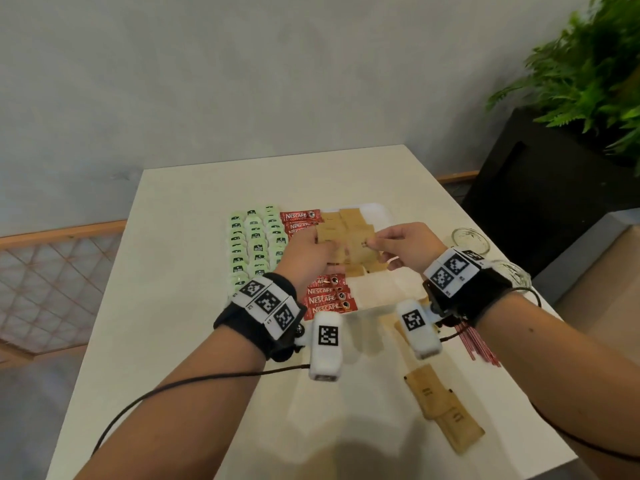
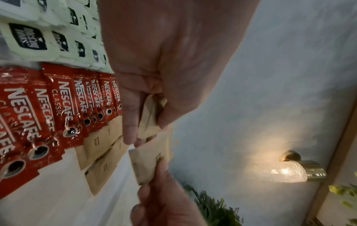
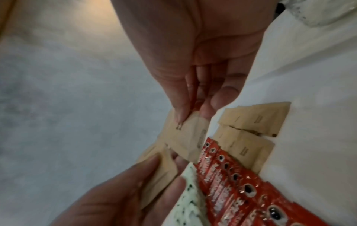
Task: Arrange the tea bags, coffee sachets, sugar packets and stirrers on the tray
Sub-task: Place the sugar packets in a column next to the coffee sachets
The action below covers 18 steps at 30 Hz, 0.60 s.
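Observation:
On the white tray [image 1: 389, 289], green tea bags [image 1: 254, 244] lie in columns at the left. Red coffee sachets [image 1: 325, 296] run down the middle, with brown sugar packets [image 1: 349, 216] to their right. My left hand [image 1: 308, 251] holds a small stack of sugar packets [image 2: 150, 116] above the tray. My right hand [image 1: 398, 244] pinches one sugar packet [image 3: 185, 134] by its end, right beside that stack. Several more sugar packets [image 1: 440, 414] lie on the table near me. Red stirrers [image 1: 474, 344] lie under my right wrist, partly hidden.
Two glass jars [image 1: 471, 239] [image 1: 512, 271] stand at the table's right edge. Beyond the table's right side is a black planter [image 1: 540, 188] with a green plant [image 1: 588, 71]. A grey wall lies behind the table.

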{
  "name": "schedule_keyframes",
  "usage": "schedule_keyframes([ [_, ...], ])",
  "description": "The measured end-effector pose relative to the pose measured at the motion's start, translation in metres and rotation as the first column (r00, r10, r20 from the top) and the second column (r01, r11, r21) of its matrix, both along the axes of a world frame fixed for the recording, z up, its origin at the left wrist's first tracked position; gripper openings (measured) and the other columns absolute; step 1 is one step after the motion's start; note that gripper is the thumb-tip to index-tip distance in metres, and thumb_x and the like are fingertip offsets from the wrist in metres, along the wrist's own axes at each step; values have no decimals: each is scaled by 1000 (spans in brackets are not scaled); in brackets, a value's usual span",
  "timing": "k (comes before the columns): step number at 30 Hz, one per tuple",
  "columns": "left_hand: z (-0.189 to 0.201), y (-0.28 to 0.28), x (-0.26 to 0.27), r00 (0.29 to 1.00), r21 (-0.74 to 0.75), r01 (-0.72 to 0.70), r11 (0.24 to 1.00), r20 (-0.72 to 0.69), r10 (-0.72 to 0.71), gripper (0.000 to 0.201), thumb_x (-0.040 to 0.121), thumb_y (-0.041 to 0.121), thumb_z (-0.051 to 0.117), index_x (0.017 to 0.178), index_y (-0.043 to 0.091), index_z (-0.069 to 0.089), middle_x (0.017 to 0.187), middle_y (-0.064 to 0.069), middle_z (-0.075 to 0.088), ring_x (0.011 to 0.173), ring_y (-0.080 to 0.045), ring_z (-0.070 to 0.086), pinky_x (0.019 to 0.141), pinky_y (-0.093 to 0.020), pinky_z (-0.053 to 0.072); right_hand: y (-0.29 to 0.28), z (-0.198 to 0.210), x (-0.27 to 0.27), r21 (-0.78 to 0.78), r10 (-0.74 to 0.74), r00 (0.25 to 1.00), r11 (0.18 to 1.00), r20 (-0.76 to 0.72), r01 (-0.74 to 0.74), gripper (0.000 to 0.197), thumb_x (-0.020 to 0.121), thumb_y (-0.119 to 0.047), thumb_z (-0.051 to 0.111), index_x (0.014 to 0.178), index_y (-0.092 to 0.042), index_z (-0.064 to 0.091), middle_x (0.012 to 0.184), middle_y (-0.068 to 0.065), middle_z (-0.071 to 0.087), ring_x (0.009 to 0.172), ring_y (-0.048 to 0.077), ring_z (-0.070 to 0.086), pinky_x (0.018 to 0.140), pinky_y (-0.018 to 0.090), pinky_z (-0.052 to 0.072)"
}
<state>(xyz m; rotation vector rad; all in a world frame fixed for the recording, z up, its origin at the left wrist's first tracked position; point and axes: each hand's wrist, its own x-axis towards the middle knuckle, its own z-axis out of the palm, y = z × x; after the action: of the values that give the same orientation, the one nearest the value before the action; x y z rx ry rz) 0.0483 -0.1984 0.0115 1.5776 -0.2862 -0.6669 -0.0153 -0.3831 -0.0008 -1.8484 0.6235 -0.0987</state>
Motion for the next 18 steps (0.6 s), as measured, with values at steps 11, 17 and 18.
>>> schedule_keyframes([
  [11,-19,37,29,991,52,-134,990,-12,135,16,101,18,51,113,21,60,109,6,64,98,-10,61,85,-31,55,4,-55,12,-163,-162,934,980,-319,115,13,84,-10,71,95,-13,66,85,6,68,65,16,61,61,25,55],
  [17,-32,46,39,986,76,-149,986,-62,154,8,99,22,56,97,24,64,103,5,67,93,-12,64,79,-30,51,17,-59,17,-144,-234,932,969,-276,200,16,86,-3,67,97,-12,61,70,-2,65,59,12,58,48,19,45],
  [18,-34,47,40,986,81,-139,987,-78,146,8,99,22,57,96,23,64,102,3,68,93,-14,64,80,-31,53,19,-59,17,-148,-243,934,966,-262,210,16,85,-3,67,97,-12,61,70,-2,65,59,12,58,48,19,45],
])
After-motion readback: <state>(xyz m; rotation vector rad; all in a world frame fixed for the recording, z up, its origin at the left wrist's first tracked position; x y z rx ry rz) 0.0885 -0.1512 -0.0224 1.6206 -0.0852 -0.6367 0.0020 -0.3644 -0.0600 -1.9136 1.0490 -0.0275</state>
